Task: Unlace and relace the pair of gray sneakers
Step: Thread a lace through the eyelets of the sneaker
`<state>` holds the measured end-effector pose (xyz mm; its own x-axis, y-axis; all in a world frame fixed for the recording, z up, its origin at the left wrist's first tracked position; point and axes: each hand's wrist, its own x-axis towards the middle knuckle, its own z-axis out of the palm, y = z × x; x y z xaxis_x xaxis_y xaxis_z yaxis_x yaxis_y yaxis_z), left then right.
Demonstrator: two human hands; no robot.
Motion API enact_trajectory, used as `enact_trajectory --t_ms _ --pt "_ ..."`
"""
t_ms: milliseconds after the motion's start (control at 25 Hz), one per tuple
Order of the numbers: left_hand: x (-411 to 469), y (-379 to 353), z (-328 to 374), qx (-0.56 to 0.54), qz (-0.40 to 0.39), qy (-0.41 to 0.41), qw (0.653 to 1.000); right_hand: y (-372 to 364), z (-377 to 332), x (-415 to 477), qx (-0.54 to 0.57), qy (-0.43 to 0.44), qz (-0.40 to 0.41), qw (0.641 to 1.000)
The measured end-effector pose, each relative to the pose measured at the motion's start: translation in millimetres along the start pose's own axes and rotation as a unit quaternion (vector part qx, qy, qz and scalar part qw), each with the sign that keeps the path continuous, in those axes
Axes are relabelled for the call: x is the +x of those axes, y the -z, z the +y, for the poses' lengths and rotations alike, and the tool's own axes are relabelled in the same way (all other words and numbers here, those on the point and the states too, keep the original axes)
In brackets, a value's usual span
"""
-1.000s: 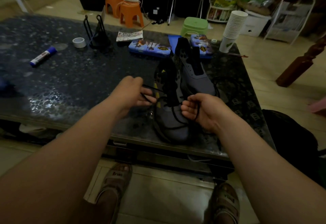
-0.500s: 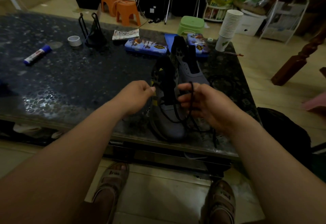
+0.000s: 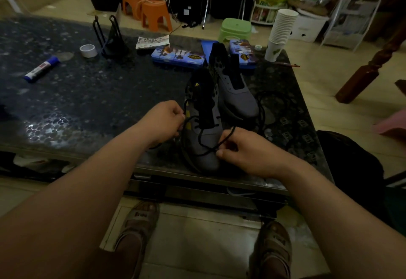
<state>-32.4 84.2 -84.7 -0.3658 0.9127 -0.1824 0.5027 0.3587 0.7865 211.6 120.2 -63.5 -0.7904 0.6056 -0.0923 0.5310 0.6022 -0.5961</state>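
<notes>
near sneaker: the gray one [image 3: 204,147] stands on the bench [image 3: 87,94] with its toe toward the person, and I'll place everything else off it.
left hand: this hand [image 3: 162,123] is right at the near sneaker's left side, fingers curled in and pinching one run of the black lace [image 3: 198,135].
right hand: this hand [image 3: 246,149] sits beside the toe on the right, thumb and fingers nipping the other run, which goes up in a small loop above the knuckles.
lace so far: it looks threaded only through the lower eyelets. The upper holes by the tongue look bare, though it's pretty dim in here.
far sneaker: the second gray one [image 3: 238,98] is just behind the near sneaker and a bit to its right, touching or nearly so. I can't spot any lace in it.
loose lace: a black cord [image 3: 276,101] lies in loops on the bench, off to the right and behind the near sneaker. My guess is it came out of the far one.
progress: roughly mid-job, I'd say. One shoe appears stripped, and this one is part-laced.
left to do: honestly can't tell if this lace is coming out or going in. Either way the far sneaker needs relacing, and this one needs finishing.
</notes>
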Motion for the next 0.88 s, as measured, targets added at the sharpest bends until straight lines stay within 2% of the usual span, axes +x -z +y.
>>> enact_trajectory --t_ms 80,160,200,240,280,320,360,400,480,520,680,800,880 --pt "3 1 -1 -0.053 0.023 0.028 0.998 6 14 2 -0.027 -0.108 0.014 0.994" --pt "5 5 -1 -0.087 0.056 0.063 0.993 13 30 3 -0.096 -0.245 0.026 0.964" --pt "7 7 -2 -0.082 0.065 0.074 0.992 15 33 4 -0.099 -0.28 0.043 0.954" --pt "9 9 -3 -0.065 0.068 0.076 0.993 15 33 8 -0.036 -0.294 0.071 0.953" --pt "10 9 -3 -0.04 0.071 0.064 0.995 16 27 12 0.089 -0.296 0.1 0.946" --pt "7 8 1 -0.009 0.072 0.032 0.997 15 20 17 0.229 -0.293 0.108 0.922" --pt "6 5 4 0.026 0.077 -0.023 0.996 13 11 20 0.329 -0.278 0.104 0.896" --pt "4 2 6 0.07 0.081 -0.089 0.99 12 5 23 0.374 -0.254 0.099 0.887" --pt "0 -1 12 0.154 0.086 -0.205 0.963 10 0 29 0.43 -0.213 0.126 0.868" --pt "-1 -1 13 0.181 0.088 -0.231 0.952 10 -1 32 0.453 -0.203 0.144 0.856" --pt "-3 -3 11 0.187 0.048 -0.231 0.954 11 -2 40 0.489 -0.218 0.15 0.831" --pt "-6 -4 14 0.16 0.007 -0.24 0.958 8 -1 46 0.536 -0.253 0.145 0.792" --pt "-6 0 13 0.173 -0.02 -0.233 0.957 6 0 47 0.548 -0.265 0.14 0.781"
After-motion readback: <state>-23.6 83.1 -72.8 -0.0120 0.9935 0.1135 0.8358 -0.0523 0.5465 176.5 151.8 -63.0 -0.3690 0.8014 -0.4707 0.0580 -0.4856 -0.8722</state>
